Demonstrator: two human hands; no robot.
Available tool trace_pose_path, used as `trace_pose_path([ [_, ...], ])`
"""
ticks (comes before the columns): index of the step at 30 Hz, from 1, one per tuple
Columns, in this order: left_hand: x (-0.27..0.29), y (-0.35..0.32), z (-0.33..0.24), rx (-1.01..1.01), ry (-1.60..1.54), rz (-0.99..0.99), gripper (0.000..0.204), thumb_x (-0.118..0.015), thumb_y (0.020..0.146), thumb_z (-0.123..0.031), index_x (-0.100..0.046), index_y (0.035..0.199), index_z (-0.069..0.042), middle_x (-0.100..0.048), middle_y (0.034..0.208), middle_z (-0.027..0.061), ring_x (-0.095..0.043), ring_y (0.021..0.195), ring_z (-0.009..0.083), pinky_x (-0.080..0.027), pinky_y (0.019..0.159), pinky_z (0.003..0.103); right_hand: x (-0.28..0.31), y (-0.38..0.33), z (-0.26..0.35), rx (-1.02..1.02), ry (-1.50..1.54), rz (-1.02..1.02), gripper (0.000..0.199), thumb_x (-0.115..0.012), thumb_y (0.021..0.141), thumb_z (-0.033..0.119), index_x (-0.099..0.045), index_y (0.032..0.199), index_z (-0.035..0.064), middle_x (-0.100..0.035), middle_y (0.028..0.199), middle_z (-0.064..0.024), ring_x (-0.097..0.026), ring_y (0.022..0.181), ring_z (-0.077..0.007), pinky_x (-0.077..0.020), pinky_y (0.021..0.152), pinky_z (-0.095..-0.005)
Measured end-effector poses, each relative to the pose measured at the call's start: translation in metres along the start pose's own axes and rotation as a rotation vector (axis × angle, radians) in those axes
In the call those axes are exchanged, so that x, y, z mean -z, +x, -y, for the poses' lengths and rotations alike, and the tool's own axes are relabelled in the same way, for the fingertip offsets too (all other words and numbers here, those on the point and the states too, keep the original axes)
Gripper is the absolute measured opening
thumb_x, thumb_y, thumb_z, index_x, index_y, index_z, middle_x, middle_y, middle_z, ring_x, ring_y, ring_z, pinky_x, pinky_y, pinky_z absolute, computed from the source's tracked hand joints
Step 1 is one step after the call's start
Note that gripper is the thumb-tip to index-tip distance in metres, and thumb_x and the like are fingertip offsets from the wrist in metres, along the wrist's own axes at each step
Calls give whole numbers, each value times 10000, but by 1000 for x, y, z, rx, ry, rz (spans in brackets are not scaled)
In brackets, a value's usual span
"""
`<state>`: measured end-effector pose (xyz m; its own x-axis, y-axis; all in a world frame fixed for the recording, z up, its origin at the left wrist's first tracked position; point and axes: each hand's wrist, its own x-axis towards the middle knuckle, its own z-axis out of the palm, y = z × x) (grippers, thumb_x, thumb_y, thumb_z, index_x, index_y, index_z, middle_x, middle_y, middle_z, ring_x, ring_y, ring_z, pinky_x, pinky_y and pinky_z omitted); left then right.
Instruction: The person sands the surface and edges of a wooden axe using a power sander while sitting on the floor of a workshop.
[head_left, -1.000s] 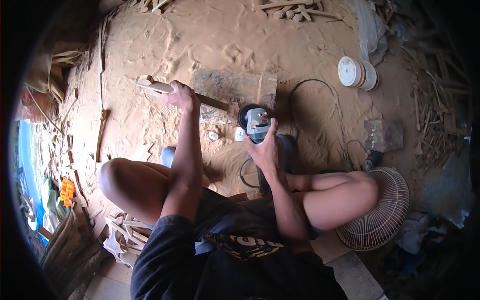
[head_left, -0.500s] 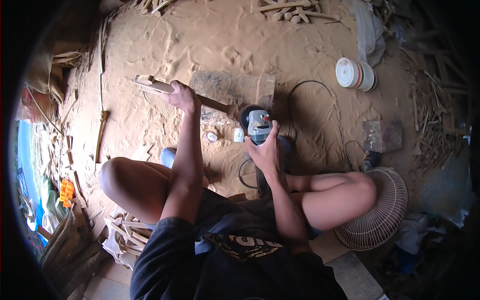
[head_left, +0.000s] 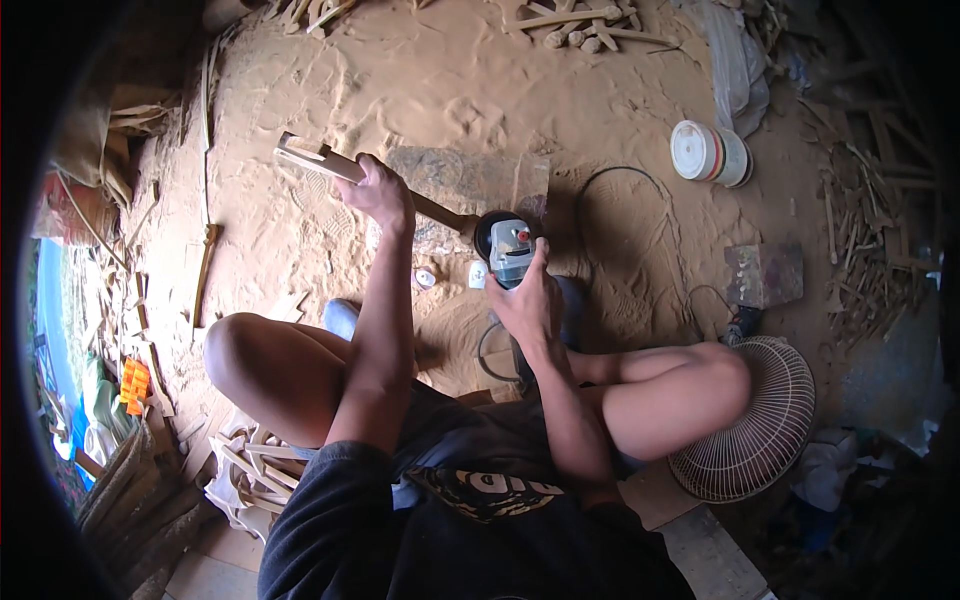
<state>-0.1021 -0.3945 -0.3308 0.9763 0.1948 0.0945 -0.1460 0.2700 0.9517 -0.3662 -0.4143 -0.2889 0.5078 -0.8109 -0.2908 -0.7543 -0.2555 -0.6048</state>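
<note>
Left hand (head_left: pixel 380 192): I see it clamped around the wooden stick (head_left: pixel 345 170).
Right hand (head_left: pixel 525 300): wrapped around the angle grinder (head_left: pixel 507 247).

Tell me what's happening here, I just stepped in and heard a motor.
A person sits on the sawdust-covered floor with knees apart. The left hand grips a long wooden piece and holds its far end against the disc of an angle grinder. The right hand steadies the grinder from behind. A table fan lies beside the right knee, and a white tub stands farther off.
</note>
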Motion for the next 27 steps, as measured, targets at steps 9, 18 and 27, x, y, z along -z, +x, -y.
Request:
trace_pose_path([
  [9, 0, 0, -1, -26, 23, 36, 89, -559, 978, -11, -473, 999, -24, -480, 734, 3, -445, 605, 97, -366, 524, 300, -5, 3, -5, 54, 26, -88, 984, -798, 845, 364, -318, 1576, -87, -717, 1152, -334, -722, 1030, -474, -571, 910, -513],
  [18, 1, -2, 1, -225, 171, 38, 114, -610, 995, -115, -538, 938, -47, -496, 747, -10, -471, 635, 91, -359, 567, 291, -3, 2, -14, 144, 66, -137, 986, -795, 848, 381, -314, 1571, -85, -700, 1193, -347, -713, 1041, -480, -559, 912, -532],
  [27, -24, -41, -42, -71, 99, 123, 171, -613, 1027, -103, -535, 1141, -2, -569, 893, 58, -531, 752, 131, -451, 653, 320, 19, -13, 10, 57, -4, 65, 950, -788, 856, 350, -308, 1557, -75, -697, 1156, -361, -713, 1008, -494, -569, 873, -538],
])
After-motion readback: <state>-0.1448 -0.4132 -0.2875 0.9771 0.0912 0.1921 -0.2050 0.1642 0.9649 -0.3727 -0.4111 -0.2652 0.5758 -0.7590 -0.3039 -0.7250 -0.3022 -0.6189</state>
